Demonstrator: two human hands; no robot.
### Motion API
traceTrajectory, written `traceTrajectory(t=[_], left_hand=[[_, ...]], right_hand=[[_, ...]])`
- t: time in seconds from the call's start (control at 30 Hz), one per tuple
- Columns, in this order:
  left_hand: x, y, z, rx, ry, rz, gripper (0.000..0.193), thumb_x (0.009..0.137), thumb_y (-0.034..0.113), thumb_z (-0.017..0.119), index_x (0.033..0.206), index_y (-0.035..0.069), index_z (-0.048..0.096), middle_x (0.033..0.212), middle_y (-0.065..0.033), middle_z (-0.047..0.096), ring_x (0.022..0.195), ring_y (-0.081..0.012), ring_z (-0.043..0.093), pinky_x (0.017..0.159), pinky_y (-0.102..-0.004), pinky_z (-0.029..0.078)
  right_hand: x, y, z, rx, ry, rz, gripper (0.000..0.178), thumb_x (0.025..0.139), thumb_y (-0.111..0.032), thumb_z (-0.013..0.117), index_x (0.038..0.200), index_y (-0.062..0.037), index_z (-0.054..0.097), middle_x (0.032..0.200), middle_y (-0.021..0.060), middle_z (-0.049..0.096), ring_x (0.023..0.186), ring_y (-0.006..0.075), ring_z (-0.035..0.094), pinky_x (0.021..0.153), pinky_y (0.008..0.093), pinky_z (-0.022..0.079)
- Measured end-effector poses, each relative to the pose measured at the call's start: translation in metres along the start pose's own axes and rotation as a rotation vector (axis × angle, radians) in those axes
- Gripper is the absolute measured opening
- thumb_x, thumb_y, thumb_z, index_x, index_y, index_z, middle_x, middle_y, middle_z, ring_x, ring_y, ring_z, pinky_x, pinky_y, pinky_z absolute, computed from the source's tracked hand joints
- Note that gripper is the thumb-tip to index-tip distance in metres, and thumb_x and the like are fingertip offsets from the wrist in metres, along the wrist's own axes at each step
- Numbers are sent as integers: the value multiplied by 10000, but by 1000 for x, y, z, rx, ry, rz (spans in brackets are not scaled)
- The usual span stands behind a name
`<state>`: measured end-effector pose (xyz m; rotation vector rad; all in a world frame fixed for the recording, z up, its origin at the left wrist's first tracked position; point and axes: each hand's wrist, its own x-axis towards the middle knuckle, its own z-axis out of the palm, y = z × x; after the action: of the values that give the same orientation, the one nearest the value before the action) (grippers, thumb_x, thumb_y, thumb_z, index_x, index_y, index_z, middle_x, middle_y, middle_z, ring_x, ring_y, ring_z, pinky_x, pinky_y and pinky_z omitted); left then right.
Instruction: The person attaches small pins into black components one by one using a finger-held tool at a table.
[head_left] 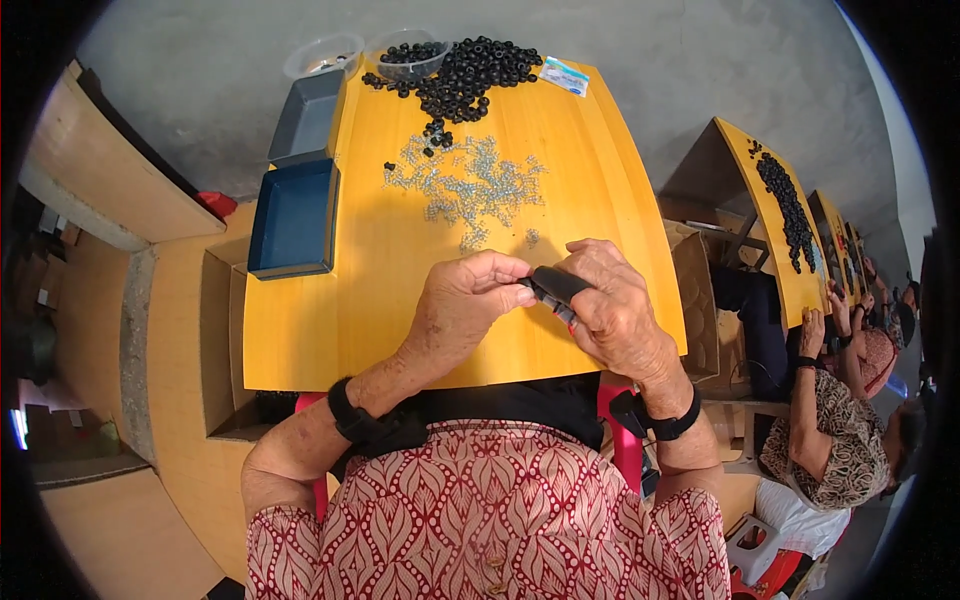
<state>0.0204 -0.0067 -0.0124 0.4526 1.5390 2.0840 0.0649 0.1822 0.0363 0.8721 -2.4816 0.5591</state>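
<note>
My left hand (455, 305) is closed in a pinch on a small black part (526, 285) above the near middle of the yellow table (380, 335). Wrapped around a black hand tool (560, 284) with grey and red bits is my right hand (622, 308). The tool's front end meets the small part at my left fingertips; its exact kind is partly hidden by my fingers. Beyond my hands, many tiny silvery pieces (480, 185) lie scattered. Farther back is a heap of round black parts (480, 75), some in a clear bowl (412, 66).
At the table's left edge stand a dark blue open box (292, 268) and a grey one (308, 112). Another clear bowl (325, 55) and a small blue-white packet (565, 76) sit at the back. To the right, people work at other tables (745, 165); a cardboard box (225, 340) stands left.
</note>
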Motion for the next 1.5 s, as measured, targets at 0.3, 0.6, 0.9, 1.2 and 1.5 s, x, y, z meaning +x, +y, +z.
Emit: traceTrajectory(t=[0.3, 0.6, 0.9, 1.2, 1.5], left_hand=[[0, 1, 3, -128, 55, -49, 213, 870, 18, 635, 1068, -57, 623, 992, -101, 677, 917, -138, 640, 841, -246, 496], [4, -1, 1, -87, 54, -54, 201, 865, 76, 659, 1033, -32, 664, 979, -70, 674, 927, -119, 610, 867, -235, 453], [7, 5, -1, -63, -3, -72, 221, 887, 130, 642, 1040, -26, 675, 929, -56, 676, 891, -112, 602, 823, -234, 451], [5, 10, 6, -50, 41, -38, 216, 893, 126, 637, 1036, -30, 677, 956, -39, 672, 904, -100, 589, 827, -228, 448], [9, 8, -1, -98, 9, -125, 296, 921, 210, 621, 1094, -28, 648, 1005, -44, 654, 924, -111, 580, 850, -247, 446]], right_hand=[[-8, -5, 16, 100, 125, 109, 299, 667, -29, 758, 938, 9, 638, 925, 140, 622, 871, 343, 603, 828, 423, 485], [-8, -2, 20, -54, 183, 51, 351, 676, -96, 785, 982, -13, 635, 922, 117, 602, 848, 307, 591, 819, 423, 458], [-3, -10, 11, -56, 109, 149, 350, 690, -139, 775, 991, -30, 637, 915, 89, 574, 858, 271, 572, 815, 404, 429], [1, 0, 12, -156, 99, 41, 293, 677, -159, 778, 900, -22, 647, 930, 82, 584, 873, 271, 573, 852, 432, 433], [-1, 4, 11, -155, 179, 72, 284, 638, -135, 804, 846, -4, 662, 866, 101, 592, 832, 276, 588, 880, 438, 450]])
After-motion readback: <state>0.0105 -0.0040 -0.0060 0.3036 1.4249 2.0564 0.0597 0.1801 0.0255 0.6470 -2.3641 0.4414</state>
